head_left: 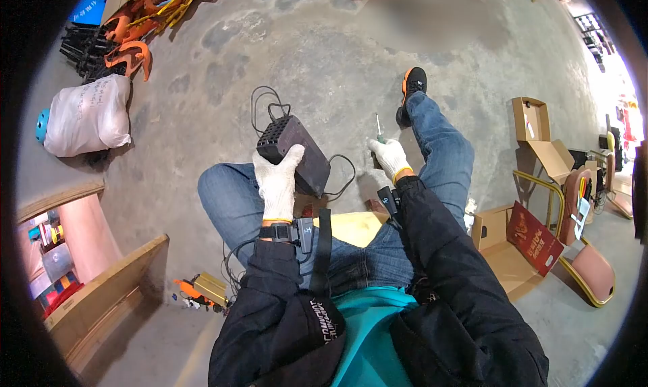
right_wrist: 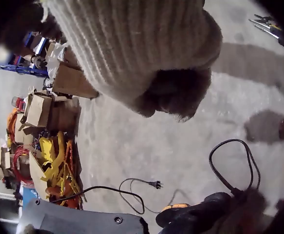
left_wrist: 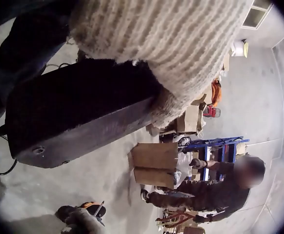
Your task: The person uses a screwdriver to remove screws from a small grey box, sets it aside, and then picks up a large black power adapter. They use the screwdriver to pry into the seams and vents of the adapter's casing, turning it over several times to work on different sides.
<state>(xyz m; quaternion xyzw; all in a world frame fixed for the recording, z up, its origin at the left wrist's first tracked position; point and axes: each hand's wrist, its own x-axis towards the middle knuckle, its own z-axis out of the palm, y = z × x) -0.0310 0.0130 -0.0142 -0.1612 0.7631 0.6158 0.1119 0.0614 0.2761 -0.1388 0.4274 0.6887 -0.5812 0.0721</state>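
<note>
A dark box-shaped device (head_left: 302,151) with a perforated end is gripped by my gloved left hand (head_left: 278,178), thumb and fingers spread across its near side. In the left wrist view the device (left_wrist: 83,112) shows screw holes, and the white knit glove (left_wrist: 161,44) covers its upper end. My gloved right hand (head_left: 390,157) holds a screwdriver (head_left: 379,129) pointing forward, apart from the device. In the right wrist view the right hand (right_wrist: 142,53) hides the screwdriver; the device's edge (right_wrist: 78,219) shows at the bottom. A black cable (head_left: 347,173) runs from the device.
An opened cardboard box (head_left: 493,242) with a red panel lies right, near chairs (head_left: 594,273). A wrapped white bundle (head_left: 91,115) and orange parts (head_left: 138,56) are at the left. A plug (right_wrist: 155,185) lies on the floor. Another person (left_wrist: 219,192) stands beside a carton (left_wrist: 155,165).
</note>
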